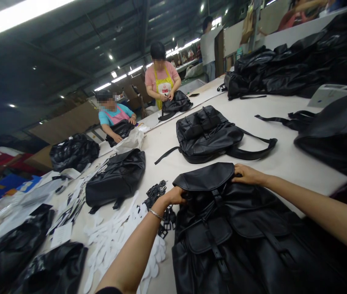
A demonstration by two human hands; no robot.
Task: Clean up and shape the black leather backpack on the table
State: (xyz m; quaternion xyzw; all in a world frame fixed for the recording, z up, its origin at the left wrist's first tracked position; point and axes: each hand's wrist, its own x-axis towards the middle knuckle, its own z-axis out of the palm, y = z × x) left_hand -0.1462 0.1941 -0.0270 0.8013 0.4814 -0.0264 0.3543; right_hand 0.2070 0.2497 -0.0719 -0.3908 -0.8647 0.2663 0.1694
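Black leather backpack (222, 228) sits right under my hands: left hand (175, 196) has its fingers curled around the flap (204, 176), right hand (248, 174) rests on its corner, can't tell if gripping.

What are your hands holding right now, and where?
A black leather backpack: the left hand grips it at its left side, just below the top flap; the right hand lies on the flap's right corner, whether it grips cannot be told.

I am touching a black faux-leather backpack (213, 228) with my fingers (246, 173), its surface smooth and softly glossy. Small black plastic buckles (156, 192) and matt white cut-out shapes (121, 245) are lying on a matt white tabletop (298, 171).
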